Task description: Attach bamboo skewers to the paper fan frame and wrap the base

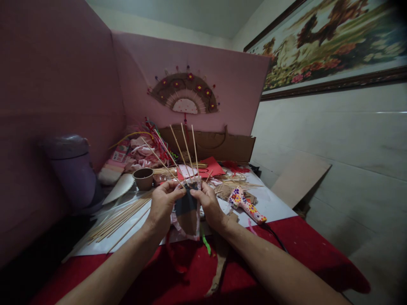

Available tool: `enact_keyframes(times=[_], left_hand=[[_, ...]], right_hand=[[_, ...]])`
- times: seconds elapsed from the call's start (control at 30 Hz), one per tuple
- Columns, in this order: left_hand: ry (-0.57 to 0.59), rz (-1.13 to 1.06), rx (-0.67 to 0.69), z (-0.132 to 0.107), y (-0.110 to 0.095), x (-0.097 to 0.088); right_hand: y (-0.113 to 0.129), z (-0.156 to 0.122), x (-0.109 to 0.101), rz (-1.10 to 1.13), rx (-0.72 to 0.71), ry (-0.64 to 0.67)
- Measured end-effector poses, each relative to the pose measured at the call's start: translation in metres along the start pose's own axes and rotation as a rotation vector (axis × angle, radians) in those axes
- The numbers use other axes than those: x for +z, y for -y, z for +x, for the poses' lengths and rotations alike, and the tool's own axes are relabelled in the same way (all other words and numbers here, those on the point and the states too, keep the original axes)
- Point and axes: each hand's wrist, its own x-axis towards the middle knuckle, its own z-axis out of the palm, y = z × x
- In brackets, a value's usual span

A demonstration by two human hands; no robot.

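Observation:
My left hand (163, 204) and my right hand (210, 206) both pinch the top of a small dark card piece (187, 212) held upright over the table. Several thin bamboo sticks (184, 153) fan up and outward from the top of that piece, between my fingertips. The piece has a brown cardboard lower half and a pale pink edge. Both hands are closed on it, thumbs toward me.
A colourful patterned glue gun (246, 204) lies right of my hands. Loose bamboo sticks (122, 215) lie on the white sheet at left, near a brown cup (143, 178) and a purple jar (72, 169). A finished fan (185, 94) hangs on the pink wall. Red cloth (286, 245) covers the table front.

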Motion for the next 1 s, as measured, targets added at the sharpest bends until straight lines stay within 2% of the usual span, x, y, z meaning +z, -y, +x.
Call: enact_keyframes(times=[1.0], left_hand=[[-0.005,0.003,0.007,0.0000,-0.0007,0.0013]], right_hand=[[0.0012,-0.0005,0.0013,-0.001,-0.022,0.013]])
